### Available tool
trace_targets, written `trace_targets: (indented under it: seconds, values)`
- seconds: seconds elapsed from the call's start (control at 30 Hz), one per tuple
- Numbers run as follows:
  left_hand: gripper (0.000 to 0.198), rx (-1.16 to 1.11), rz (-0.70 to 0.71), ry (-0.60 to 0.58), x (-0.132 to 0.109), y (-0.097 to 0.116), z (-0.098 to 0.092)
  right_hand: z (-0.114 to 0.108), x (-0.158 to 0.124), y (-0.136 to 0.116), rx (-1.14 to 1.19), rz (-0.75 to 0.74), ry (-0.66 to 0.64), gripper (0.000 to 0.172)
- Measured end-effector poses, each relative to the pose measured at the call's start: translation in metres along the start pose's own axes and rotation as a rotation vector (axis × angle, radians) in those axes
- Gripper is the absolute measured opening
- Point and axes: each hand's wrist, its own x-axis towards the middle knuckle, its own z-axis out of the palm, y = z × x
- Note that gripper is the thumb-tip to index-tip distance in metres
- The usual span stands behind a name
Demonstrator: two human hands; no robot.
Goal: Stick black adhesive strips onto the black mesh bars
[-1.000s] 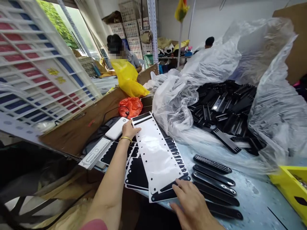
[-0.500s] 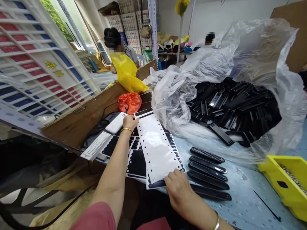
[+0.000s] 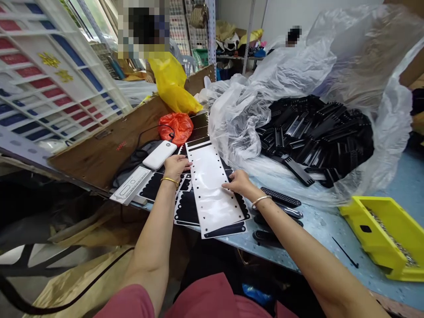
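A long white sheet (image 3: 215, 190) with small dark holes along its edges lies over black die-cut sheets (image 3: 187, 207) at the front of the blue table. My left hand (image 3: 176, 168) is at the sheet's upper left edge, fingers pressed together; what they grip is too small to make out. At the sheet's right edge, my right hand (image 3: 239, 182) has its fingertips on the white surface, fingers bent and partly apart. Several black strips (image 3: 281, 197) lie right of the sheets, partly hidden under my right forearm.
A clear plastic bag (image 3: 238, 128) holds many black pieces (image 3: 318, 137). The yellow bin (image 3: 380, 238) with small metal parts stands at the right. A white device (image 3: 160, 154), white box (image 3: 130, 185) and red bag (image 3: 175, 128) lie left. Two people are behind.
My right hand has moved from the white sheet's lower right corner up to its right edge. My left hand has slid slightly down along the left edge. The view has shifted.
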Motion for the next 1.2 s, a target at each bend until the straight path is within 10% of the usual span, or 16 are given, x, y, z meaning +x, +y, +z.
trace_targets:
  seconds: [0.43, 0.8, 1.07, 1.2]
  values:
    - [0.024, -0.048, 0.065, -0.013, -0.035, 0.003, 0.002, 0.015, -0.003, -0.009, -0.215, -0.036, -0.088, 0.017]
    - [0.038, -0.394, -0.206, -0.156, -0.179, -0.024, -0.043, 0.013, -0.017, -0.01, -0.291, -0.052, -0.033, 0.029]
    - [0.059, -0.308, -0.299, -0.271, -0.156, -0.022, -0.011, 0.017, -0.026, -0.014, -0.385, -0.052, -0.095, 0.041]
    - [0.038, 0.04, -0.029, -0.283, -0.136, -0.021, 0.007, 0.02, -0.031, -0.015, -0.369, -0.061, -0.105, 0.044]
